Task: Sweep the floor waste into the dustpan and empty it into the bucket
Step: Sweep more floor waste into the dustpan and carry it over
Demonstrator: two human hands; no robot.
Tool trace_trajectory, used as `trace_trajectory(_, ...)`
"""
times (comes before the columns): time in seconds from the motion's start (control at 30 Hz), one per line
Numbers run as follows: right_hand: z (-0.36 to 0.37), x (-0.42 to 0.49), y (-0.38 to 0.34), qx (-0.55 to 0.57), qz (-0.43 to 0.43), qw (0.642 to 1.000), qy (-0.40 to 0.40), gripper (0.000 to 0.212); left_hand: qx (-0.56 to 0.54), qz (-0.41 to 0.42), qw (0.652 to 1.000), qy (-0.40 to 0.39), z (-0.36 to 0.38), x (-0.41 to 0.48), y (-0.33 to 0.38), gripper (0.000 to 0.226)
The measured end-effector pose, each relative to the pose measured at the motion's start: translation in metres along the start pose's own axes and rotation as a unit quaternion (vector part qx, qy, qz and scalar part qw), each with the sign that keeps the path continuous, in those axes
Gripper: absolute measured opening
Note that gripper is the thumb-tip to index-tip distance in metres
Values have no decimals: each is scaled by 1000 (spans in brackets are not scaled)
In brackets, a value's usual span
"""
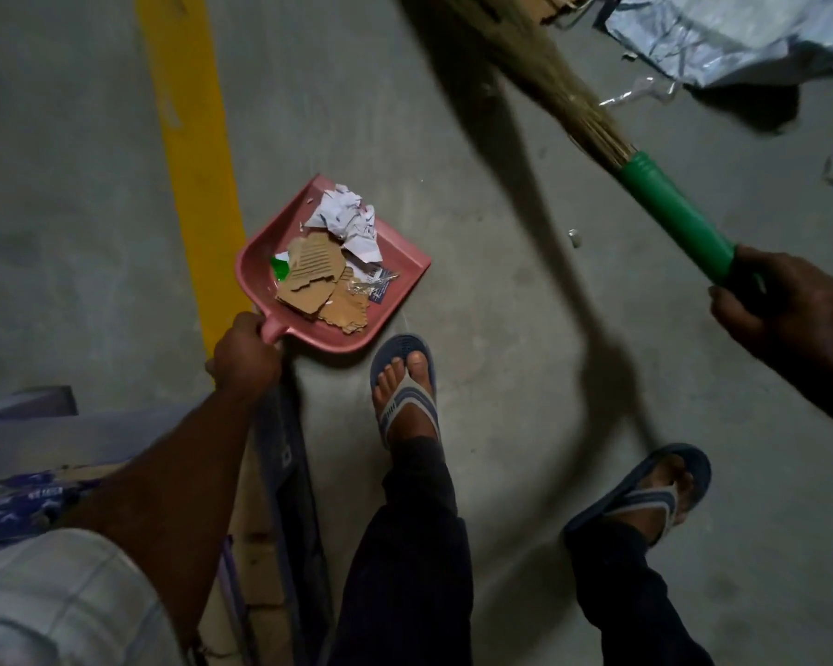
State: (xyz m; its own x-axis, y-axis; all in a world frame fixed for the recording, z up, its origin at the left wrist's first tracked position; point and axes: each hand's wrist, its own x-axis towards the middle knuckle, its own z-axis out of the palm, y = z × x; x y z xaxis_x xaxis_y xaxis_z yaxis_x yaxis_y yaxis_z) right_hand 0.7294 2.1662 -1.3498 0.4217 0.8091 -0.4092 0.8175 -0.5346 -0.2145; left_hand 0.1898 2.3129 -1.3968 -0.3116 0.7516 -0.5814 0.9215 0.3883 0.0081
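Left hand: my left hand (246,353) grips the stub handle of the pink dustpan (400,281). Its fingers (244,326) wrap fully round the handle, with no gap showing.
Right hand: my right hand (789,314) holds the broom (674,213) at the lower end of its green sleeve, fingers curled tight round it.
Dustpan position: low over the floor (477,290), just ahead of my left foot (405,377) and just beside the yellow line (188,151). I cannot tell whether it touches the floor.
Dustpan axis: the long axis runs from the handle at lower left to the open lip at upper right. The lip points away from me.
Load: cardboard pieces (313,276) and crumpled paper (347,218) lie inside the pan, the paper nearest the lip.
Broom axis: it runs from my right hand up and left to the bristles (525,55), which are blurred at the top edge and well apart from the dustpan.
Governing relation: the left hand alone carries the load, with the lip pointing away from its fingers. In my judgement the handle end must stay no higher than the lip until tipping.
Bucket: not in view, so I cannot give its direction.
Remaining waste: a small scrap (574,238) lies on the floor between pan and broom.
Step judged: pan loaded, emptying not yet done.
Risk: the paper is likely to roll off the lip first.
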Motion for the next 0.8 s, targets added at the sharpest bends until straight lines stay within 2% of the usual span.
trace_trajectory(0.23,6,-38,19,-57,4,992,-110,55,17,26,999,-14,10,-2,35,18)
trace_trajectory(0.33,14,-58,31,-7,43,973,-225,56,19,26,999,-18,13,-1,54,20)
trace_trajectory(0.37,15,-62,33,10,29,975,-220,58,21,32,999,-20,14,0,60,22)
trace_trajectory(0.43,15,-61,31,29,2,990,-138,57,30,44,998,-18,15,1,68,26)
trace_trajectory(0.53,15,-49,19,37,16,999,-37,53,44,57,997,-17,16,2,75,27)
trace_trajectory(0.7,26,-27,12,-5,-16,992,-127,37,63,80,994,-29,21,6,74,34)
trace_trajectory(0.8,39,-41,10,14,-32,988,-148,39,96,115,988,-41,21,8,80,25)
